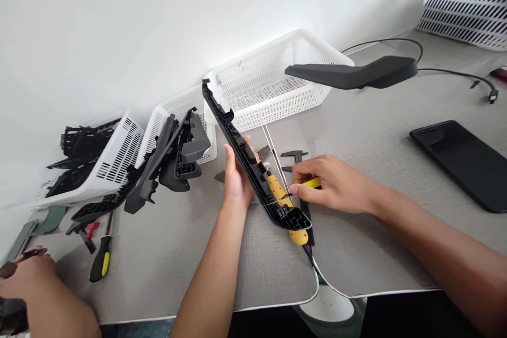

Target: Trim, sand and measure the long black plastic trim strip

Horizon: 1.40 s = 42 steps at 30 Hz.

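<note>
— So, where does the long black plastic trim piece point(245, 156) sit against the left hand point(236, 177)?

— It rests on edge across the palm; the left grip is clasped around its middle from behind, thumb on the near face. The far end rises toward the white basket point(273, 82), and the near end drops to the counter point(376, 132) below the hand.

— And the right hand point(330, 185)?

— Its grip is pinched on a yellow-marked digital caliper point(304, 179), just right of the trim. The caliper's dark beam lies on the counter, jaws pointing away. Between the trim and the right fingertips lies a yellow-handled tool point(282, 196), its butt end showing beyond the trim's near tip.

— What else is around?

— Left of the hands a pile of black plastic parts point(174, 161) leans on a second white basket point(158, 127); a third point(114, 158) holds more parts. A black-and-yellow screwdriver point(101, 257) lies near the counter's front edge. Another person's hand point(27, 274) shows at the lower left. Further right sit a curved black panel point(352, 73), a cable point(455, 71) and a dark phone point(463, 161).
</note>
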{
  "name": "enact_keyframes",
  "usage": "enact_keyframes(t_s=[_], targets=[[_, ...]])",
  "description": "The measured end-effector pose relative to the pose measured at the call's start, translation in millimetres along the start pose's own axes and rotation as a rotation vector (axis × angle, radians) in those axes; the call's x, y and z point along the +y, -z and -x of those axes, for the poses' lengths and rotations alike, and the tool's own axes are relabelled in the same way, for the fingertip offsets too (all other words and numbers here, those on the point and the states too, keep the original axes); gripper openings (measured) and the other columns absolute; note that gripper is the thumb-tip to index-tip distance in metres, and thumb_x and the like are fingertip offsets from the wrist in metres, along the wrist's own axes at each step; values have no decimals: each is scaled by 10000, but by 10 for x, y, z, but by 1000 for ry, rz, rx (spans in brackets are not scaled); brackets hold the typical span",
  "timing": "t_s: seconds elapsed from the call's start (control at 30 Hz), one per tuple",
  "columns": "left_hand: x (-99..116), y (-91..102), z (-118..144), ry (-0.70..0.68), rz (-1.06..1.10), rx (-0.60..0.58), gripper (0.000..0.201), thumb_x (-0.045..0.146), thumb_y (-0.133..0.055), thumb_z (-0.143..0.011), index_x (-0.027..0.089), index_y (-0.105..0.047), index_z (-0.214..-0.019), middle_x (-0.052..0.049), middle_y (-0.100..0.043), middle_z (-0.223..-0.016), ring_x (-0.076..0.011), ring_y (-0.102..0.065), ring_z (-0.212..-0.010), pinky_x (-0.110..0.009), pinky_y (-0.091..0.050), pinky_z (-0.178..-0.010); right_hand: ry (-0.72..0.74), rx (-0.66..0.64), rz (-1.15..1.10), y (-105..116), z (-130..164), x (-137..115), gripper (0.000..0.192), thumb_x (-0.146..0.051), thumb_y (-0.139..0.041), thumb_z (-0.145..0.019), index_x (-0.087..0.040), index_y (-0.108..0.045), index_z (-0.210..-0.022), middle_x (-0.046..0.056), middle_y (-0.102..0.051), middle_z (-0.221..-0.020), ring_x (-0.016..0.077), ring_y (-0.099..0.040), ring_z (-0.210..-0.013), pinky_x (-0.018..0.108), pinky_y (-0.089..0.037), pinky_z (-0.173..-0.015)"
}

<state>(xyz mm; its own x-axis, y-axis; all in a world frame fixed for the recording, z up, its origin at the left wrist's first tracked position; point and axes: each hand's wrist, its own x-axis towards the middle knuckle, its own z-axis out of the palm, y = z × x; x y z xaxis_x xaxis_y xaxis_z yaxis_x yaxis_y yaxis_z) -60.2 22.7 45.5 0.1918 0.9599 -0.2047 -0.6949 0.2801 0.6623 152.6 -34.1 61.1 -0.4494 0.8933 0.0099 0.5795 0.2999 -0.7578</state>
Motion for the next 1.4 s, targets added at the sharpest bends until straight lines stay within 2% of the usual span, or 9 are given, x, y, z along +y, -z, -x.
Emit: enact_keyframes(t_s=[0.1,0.27,0.4,0.6,0.87,1.1,1.3,1.4], targets=[[10,-4,-13,-2,20,41,493,637,-551,-1097,202,-782,-1086,31,-617,-748,-79,-578,-572,-178,-502,-533,-26,0,6,11,2,-3,433,-557,-578,-987,-228,-537,-707,6,-594,-671,166,-477,-628,333,-289,-629],[5,27,-44,-22,8,83,444,639,-599,-1076,243,-791,-1134,31,-701,-803,-115,-676,-643,-242,-598,-617,-123,100,37,49,9,31,459,-574,-516,-996,-238,-483,-686,-16,-493,-611,159,-421,-591,342,-269,-616],[-13,97,-69,-51,-7,108,427,634,-649,-1054,260,-795,-1199,24,-756,-865,-112,-711,-695,-242,-618,-667,-195,121,66,85,12,31,452,-573,-517,-983,-240,-497,-678,-14,-490,-597,163,-411,-581,346,-266,-613],[-27,176,-93,-71,-36,91,437,655,-688,-1022,299,-796,-1252,23,-775,-907,-132,-730,-750,-284,-637,-738,-217,115,112,141,13,57,456,-537,-534,-962,-241,-411,-638,-18,-437,-581,158,-369,-569,351,-245,-611],[-34,176,-93,-110,-72,81,419,656,-704,-1006,313,-811,-1221,13,-764,-937,-162,-736,-822,-342,-631,-897,-245,154,131,203,21,97,442,-553,-505,-951,-241,-443,-645,-12,-468,-596,167,-395,-590,355,-268,-617],[-23,135,-84,-86,-42,103,395,635,-697,-1021,303,-808,-1203,17,-762,-931,-143,-718,-779,-321,-631,-864,-231,155,154,220,28,130,461,-546,-541,-956,-241,-422,-631,-12,-458,-581,166,-376,-573,356,-268,-605],[-24,89,-87,-125,-68,133,397,644,-724,-999,286,-806,-1150,13,-745,-890,-151,-730,-793,-295,-626,-833,-221,235,144,242,31,155,479,-510,-548,-992,-238,-419,-619,-12,-429,-574,163,-360,-562,353,-276,-586],[-22,87,-82,-113,-77,144,401,649,-718,-1000,293,-805,-1163,13,-744,-902,-150,-727,-790,-293,-621,-814,-195,202,123,231,34,156,476,-517,-552,-995,-236,-444,-627,-12,-446,-584,162,-379,-569,346,-281,-587]])
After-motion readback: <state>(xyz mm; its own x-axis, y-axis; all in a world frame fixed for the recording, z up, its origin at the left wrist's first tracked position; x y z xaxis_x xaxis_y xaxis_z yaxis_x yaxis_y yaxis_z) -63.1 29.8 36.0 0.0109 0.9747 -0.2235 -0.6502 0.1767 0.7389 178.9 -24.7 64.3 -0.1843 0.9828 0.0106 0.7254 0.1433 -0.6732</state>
